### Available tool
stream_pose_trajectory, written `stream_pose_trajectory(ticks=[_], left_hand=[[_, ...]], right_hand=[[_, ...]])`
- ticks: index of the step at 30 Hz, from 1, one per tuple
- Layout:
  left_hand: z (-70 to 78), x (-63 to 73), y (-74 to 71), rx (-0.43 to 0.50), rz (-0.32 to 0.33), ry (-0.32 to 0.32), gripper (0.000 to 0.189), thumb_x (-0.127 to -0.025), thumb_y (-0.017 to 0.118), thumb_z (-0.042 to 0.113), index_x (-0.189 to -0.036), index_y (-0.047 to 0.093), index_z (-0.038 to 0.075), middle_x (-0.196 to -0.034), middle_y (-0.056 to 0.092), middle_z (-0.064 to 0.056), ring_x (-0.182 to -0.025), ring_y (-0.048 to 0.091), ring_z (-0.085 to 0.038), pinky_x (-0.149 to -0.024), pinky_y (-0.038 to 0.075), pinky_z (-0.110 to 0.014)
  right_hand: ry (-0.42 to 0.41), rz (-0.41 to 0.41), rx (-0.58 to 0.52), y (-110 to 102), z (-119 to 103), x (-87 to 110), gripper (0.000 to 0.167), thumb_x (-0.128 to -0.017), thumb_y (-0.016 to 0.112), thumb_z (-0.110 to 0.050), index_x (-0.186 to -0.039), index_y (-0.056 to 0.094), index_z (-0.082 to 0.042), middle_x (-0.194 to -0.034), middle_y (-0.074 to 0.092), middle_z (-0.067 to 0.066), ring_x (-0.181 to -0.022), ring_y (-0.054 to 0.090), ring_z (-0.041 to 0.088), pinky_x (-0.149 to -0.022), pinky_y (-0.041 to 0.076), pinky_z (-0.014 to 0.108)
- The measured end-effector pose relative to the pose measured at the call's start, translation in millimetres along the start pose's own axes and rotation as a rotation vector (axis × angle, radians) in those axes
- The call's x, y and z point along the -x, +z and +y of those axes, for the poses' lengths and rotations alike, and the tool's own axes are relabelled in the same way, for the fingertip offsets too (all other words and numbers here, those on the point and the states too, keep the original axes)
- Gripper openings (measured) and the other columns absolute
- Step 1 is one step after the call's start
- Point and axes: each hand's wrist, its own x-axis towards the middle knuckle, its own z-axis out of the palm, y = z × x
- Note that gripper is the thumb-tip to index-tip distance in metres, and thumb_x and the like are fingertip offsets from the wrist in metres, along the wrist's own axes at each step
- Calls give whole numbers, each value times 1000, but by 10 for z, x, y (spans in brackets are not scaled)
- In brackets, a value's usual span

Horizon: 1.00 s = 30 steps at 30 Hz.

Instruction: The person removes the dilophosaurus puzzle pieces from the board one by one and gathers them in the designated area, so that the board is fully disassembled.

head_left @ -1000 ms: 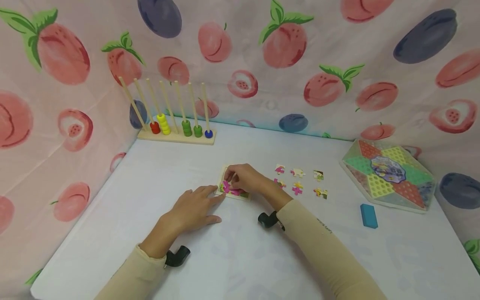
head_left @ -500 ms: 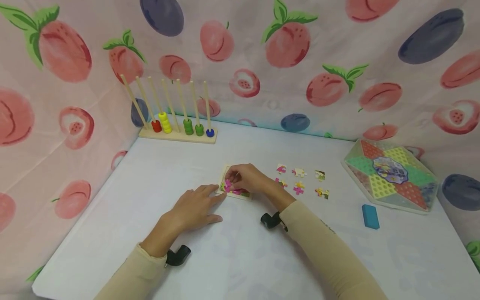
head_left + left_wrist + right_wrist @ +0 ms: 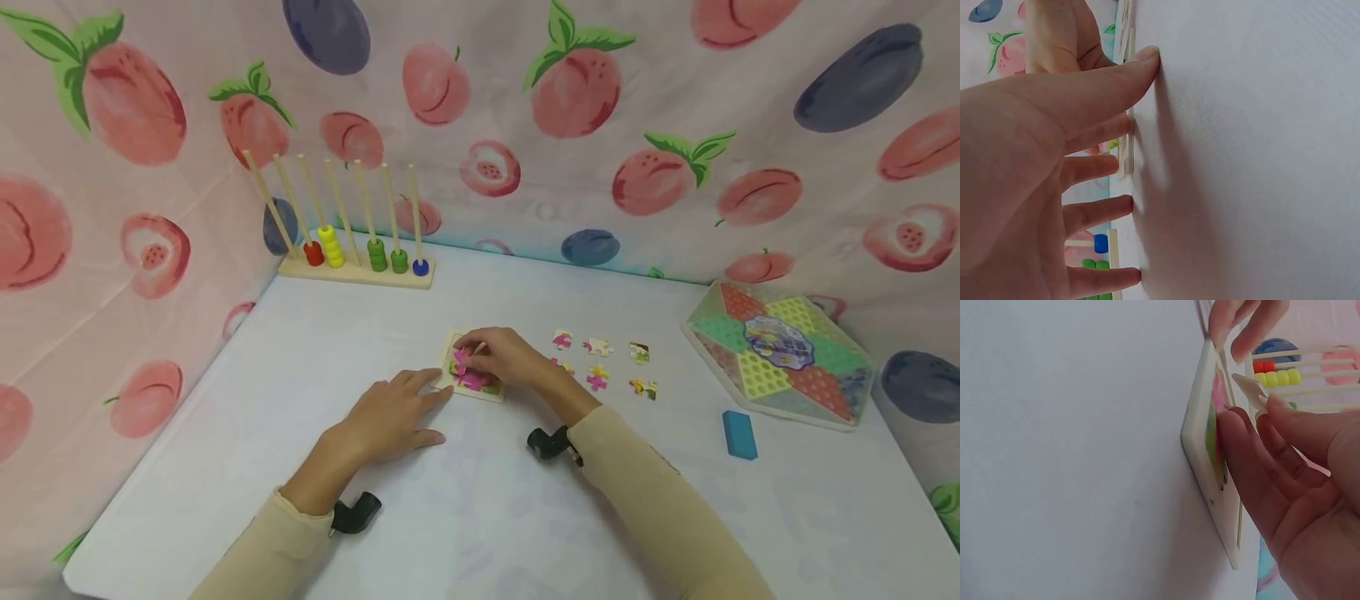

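- Piece [image 3: 1247, 387]: over the board, pinched between thumb and fingers of the right hand [image 3: 502, 354]. A half second ago I saw it lower and nearer the left rim; now it is tilted and raised, so I judge it isn't seated.
- Board [image 3: 1197, 419]: flat on the tabletop [image 3: 480, 517], with pink-and-green fitted pieces [image 3: 471, 382] along its near side.
- Left hand [image 3: 386, 421]: fingers extended, grasping nothing, tips at the board's near-left corner; it hasn't shifted, and I'd say it steadies the board.
- Loose pieces [image 3: 597, 377]: in two rows right of the board; the right wrist partly hides one from me.
- The right hand also covers much of the board in my head view, so I can't read the gap.
- Abacus [image 3: 352, 277] behind left, block [image 3: 740, 434] and box [image 3: 780, 350] off right: all well apart, none in the way.
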Motion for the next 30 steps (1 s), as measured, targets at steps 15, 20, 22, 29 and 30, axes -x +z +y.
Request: stream_pose_trajectory(ticks=[15,20,22,29,30], left_hand=[[5,-20,1,30,-11,-17,63,-92,73,47,-147,57,21,-159,47,-10,-145,47,-34,-104,53,-56],[20,-30,13,47,-11,-26,63,-91,75,44,-147,57,20,-160,47,-10,-146,45,-33,-108,51,-56],[25,-29,6,47,-13,-28,64,-91,75,44,-147,57,20,-160,46,-10,-146,45,-33,-109,50,-56],[32,-34,-1,46,-18,-24,63,-92,74,43,-147,56,19,-160,46,-11,-146,44,-34,-109,50,-56],[34,-34,-1,47,-17,-24,63,-92,74,42,-147,56,19,-159,46,-11,-146,44,-34,-108,50,-56]], right_hand=[[53,71,-298,-359,-43,338,35,-99,61,-10,-134,65,-7,-117,63,15,-93,74,30,-77,65,36],[152,193,-252,-521,15,669,20,-97,68,-16,-115,73,-10,-118,72,13,-90,76,36,-62,60,29],[208,227,-223,-573,55,788,18,-95,72,-23,-110,77,-14,-115,76,11,-87,76,36,-54,53,27],[257,266,-137,-660,171,1121,21,-89,80,-26,-107,80,-15,-111,77,12,-79,75,28,-52,51,27],[253,266,-129,-656,188,1157,20,-89,80,-24,-106,81,-13,-112,77,12,-78,74,26,-57,54,28]])
